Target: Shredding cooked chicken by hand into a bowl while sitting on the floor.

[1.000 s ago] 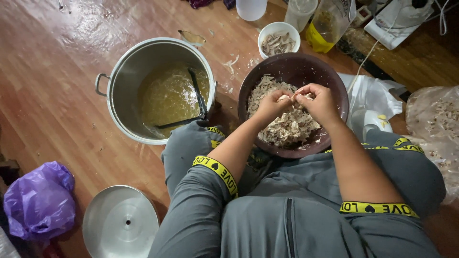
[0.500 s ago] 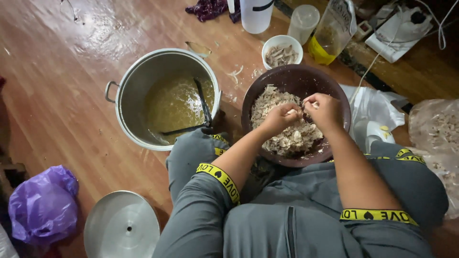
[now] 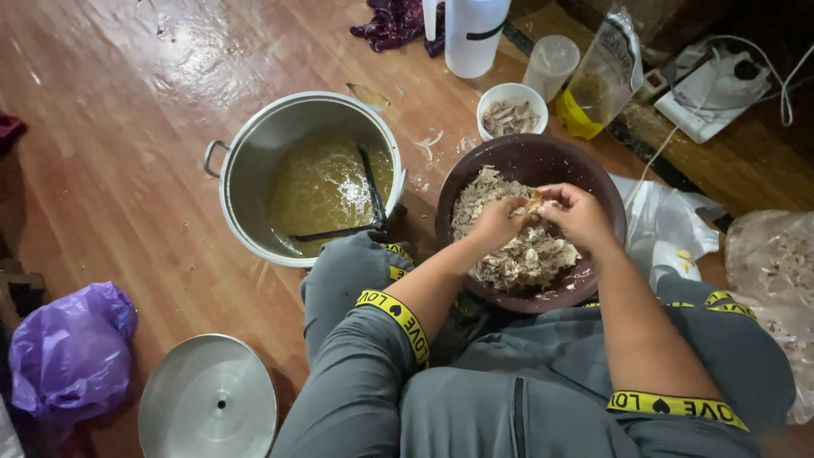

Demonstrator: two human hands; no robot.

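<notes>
Head view, looking down past grey-clad knees onto a reddish wooden floor [image 3: 127,170]. Left hand [image 3: 496,222] and right hand [image 3: 581,216] meeting over a round dark-brown bowl [image 3: 610,203], fingertips of both pinched on one small pale scrap of meat [image 3: 532,202], held just above the heap of shredded pale meat [image 3: 517,254] filling the bowl. Bowl resting on the floor against the knees. At 9 o'clock from the bowl, just beside it, a large steel stockpot [image 3: 254,144] of yellowish broth with a dark ladle [image 3: 369,191] leaning inside. At 12 o'clock, a small white bowl of scraps [image 3: 511,114]. At 7 o'clock, well apart, a round steel lid [image 3: 208,399] lying flat; farther toward 8 o'clock, a crumpled purple plastic bag [image 3: 68,356].
</notes>
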